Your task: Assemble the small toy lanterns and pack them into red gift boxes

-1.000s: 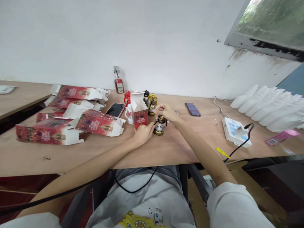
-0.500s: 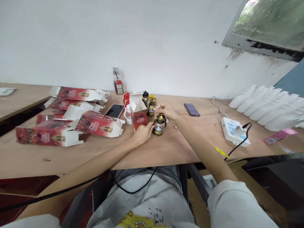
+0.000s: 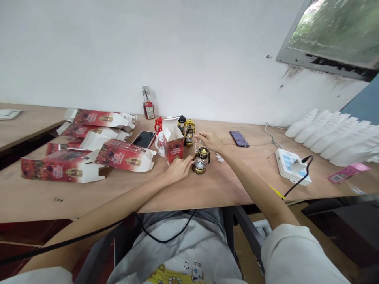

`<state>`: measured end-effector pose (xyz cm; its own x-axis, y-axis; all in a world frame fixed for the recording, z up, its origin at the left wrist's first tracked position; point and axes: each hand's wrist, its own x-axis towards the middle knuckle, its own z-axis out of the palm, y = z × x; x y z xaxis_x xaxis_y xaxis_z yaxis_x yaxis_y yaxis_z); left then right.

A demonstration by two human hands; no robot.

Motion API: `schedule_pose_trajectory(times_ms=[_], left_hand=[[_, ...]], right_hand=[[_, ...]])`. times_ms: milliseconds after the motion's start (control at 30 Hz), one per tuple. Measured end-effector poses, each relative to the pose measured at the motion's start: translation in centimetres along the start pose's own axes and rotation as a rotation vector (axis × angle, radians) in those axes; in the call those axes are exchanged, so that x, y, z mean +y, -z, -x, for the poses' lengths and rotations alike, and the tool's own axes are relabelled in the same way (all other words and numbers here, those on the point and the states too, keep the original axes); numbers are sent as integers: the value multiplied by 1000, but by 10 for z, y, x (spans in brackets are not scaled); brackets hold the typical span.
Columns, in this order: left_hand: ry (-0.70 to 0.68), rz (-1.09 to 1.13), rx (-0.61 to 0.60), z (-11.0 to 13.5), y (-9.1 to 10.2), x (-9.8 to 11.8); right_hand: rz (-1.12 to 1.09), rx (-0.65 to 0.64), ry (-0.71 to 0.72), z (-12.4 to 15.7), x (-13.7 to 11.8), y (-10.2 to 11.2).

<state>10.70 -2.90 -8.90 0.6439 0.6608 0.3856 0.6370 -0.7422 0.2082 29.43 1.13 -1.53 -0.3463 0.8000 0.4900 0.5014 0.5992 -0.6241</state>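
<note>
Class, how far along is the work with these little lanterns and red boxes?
Done: one red box stands upright, top open. In hand: left hand and right hand at a gold-topped lantern on the table. Left: more lanterns behind stand unboxed; other boxes lie open-ended.

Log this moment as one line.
left hand touches lantern side | right hand over lantern top, grip unclear | red box upright beside

The wooden table (image 3: pixel 207 189) bears red boxes (image 3: pixel 59 169) (all flat, apart from one upright box (image 3: pixel 173 144)), a phone (image 3: pixel 144 139), a lantern (image 3: pixel 201 159), a power strip (image 3: pixel 288 163), white bottles (image 3: pixel 325 132) and a pink card (image 3: pixel 346 173).
</note>
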Motion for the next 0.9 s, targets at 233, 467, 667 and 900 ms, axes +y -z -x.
schedule_pose_trajectory(times_ms=[233, 467, 667, 900], left_hand=[[67, -52, -30, 0, 1, 5], [165, -184, -117, 0, 8, 18], [197, -190, -157, 1, 12, 20], [92, -67, 90, 11, 18, 11]], right_hand=[[418, 189, 200, 0, -10, 1], [553, 328, 147, 18, -25, 5], [384, 428, 139, 50, -43, 7], [90, 495, -75, 68, -45, 15]])
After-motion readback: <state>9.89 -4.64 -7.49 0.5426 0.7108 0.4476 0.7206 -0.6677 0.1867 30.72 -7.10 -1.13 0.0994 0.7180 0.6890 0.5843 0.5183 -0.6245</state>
